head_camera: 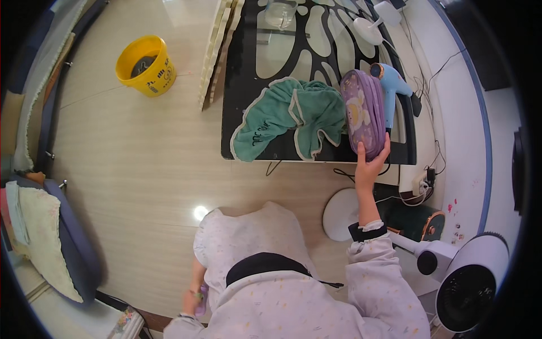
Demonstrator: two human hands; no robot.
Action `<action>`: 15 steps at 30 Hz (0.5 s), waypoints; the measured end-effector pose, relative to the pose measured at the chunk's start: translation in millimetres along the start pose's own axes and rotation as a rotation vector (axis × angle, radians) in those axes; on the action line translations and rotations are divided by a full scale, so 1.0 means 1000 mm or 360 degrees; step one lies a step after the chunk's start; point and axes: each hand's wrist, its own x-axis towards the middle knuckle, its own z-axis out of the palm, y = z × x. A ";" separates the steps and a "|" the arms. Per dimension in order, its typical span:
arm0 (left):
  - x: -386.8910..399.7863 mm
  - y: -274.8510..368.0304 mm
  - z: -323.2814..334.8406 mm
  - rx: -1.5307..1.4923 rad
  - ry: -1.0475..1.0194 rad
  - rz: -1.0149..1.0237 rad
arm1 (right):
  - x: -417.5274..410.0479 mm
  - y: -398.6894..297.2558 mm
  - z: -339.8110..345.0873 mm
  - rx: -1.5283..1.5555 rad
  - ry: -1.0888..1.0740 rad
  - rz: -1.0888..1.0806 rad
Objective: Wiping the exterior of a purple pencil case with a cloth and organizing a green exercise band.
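My right hand point(369, 167) grips the near end of a purple zippered pencil case point(364, 110) with a cartoon print, thumb on its left side and fingers on its right. The case rests at the right of a black-patterned glass table point(237, 91). Against its left side lies a crumpled green cloth point(275, 120) with pale edging and some lettering. A light blue hair dryer point(391, 89) lies just right of the case. Low at my left side, my left hand point(191, 301) is blurred beside a purple object point(203, 300), perhaps a slipper; its grip is unclear.
A yellow bucket point(159, 78) with something dark inside stands on the floor. Corrugated pale panels point(218, 55) lean by the table's left edge. A glass jug point(280, 15) and white lamp point(372, 29) are farther back. A white fan point(470, 284), power strip point(423, 184) and cables lie right.
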 end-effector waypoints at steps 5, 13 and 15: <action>0.002 0.058 0.028 -0.0436 0.0037 0.0039 | 0.007 -0.016 0.017 -0.0277 -0.0163 -0.0184; 0.049 0.107 -0.008 -0.0722 0.0085 0.0056 | 0.010 -0.026 0.022 -0.0294 -0.0278 -0.0134; 0.054 0.105 -0.015 -0.0728 0.0072 0.0054 | 0.008 -0.025 0.022 -0.0378 -0.0269 -0.0197</action>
